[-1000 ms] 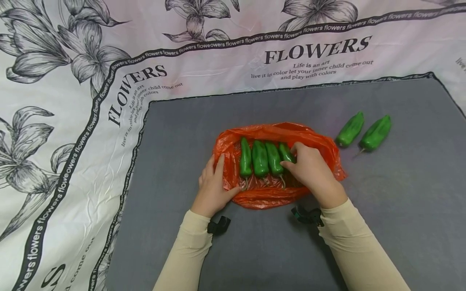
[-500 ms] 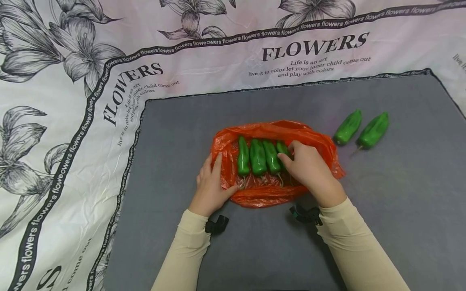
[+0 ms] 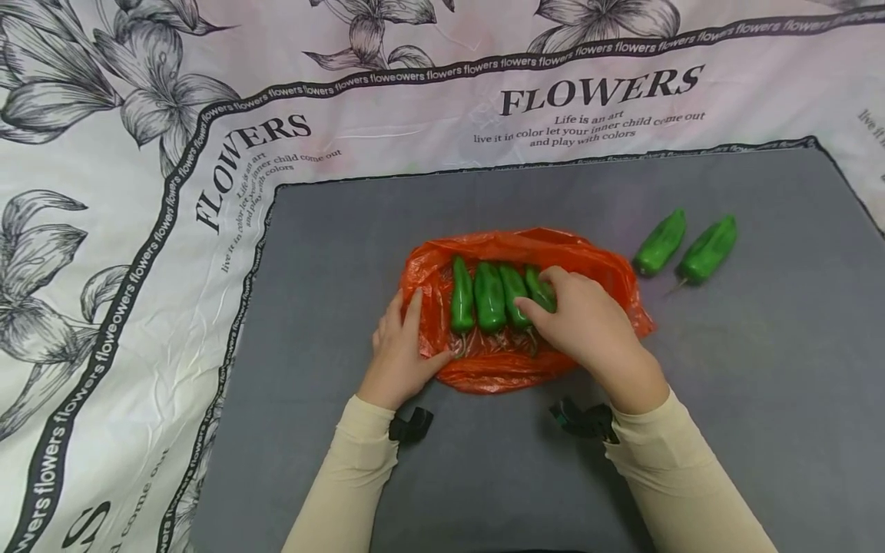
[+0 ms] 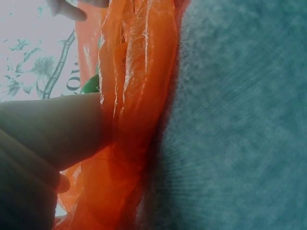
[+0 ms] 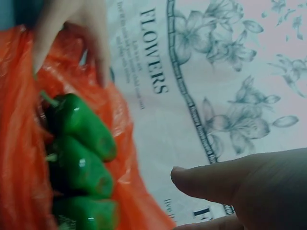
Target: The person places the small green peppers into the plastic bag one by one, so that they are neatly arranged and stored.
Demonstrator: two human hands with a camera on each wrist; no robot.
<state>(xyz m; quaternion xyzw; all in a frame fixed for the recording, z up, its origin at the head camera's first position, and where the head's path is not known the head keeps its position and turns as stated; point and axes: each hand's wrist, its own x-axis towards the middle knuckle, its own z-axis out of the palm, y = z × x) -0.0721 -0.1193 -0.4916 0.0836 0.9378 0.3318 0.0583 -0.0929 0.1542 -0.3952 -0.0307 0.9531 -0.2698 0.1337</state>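
Note:
In the head view, a red-orange plastic bag (image 3: 508,376) lies open on the grey tabletop. Several green peppers (image 3: 489,298) lie side by side inside it, stems toward the person. The left hand (image 3: 401,349) rests on the bag's left end with fingers extended; its thumb reaches over the near rim, partly behind the plastic in the left wrist view. Above the bag's right part is the right hand (image 3: 591,322), thumb and index finger spread over the rightmost pepper (image 3: 539,288). The right wrist view shows its thumb (image 5: 206,182) straight and apart from the peppers.
Two more green peppers (image 3: 660,242) lie on the grey tabletop (image 3: 332,269), right of and beyond the bag. A white cloth (image 3: 415,134) with flower prints and lettering surrounds the grey area at the back and left.
The right hand's thumb has moved left and away from the rightmost pepper, and the fingers have spread, letting it go. More of that pepper shows. The left hand keeps its place on the bag.

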